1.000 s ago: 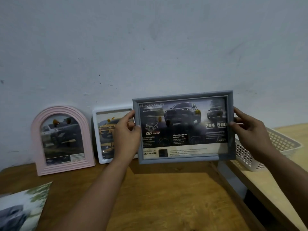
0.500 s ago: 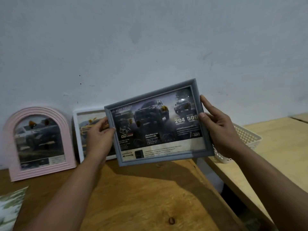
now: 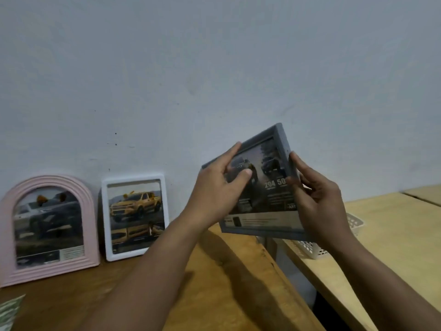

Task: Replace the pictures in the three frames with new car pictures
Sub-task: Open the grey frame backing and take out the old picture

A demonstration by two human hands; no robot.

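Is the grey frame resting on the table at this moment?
No: both the left hand and the right hand hold the grey frame tilted in the air above the wooden table.

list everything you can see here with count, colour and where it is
grey picture frame: 1, grey, car advert inside, held tilted in the air above the gap between the two tables
white picture frame: 1, white, yellow car picture inside, leaning on the wall, on the dark table
pink arched frame: 1, pink, dark car picture inside, leaning on the wall, left of the white one
loose picture: 1, greenish print, bottom left corner of the dark table
dark wooden table: 1, brown, left and centre
light wooden table: 1, pale, right
plastic basket: 1, white, on the light table behind the held frame
wall: 1, pale grey
left hand: 1, holds the grey frame's left side
right hand: 1, holds its right side
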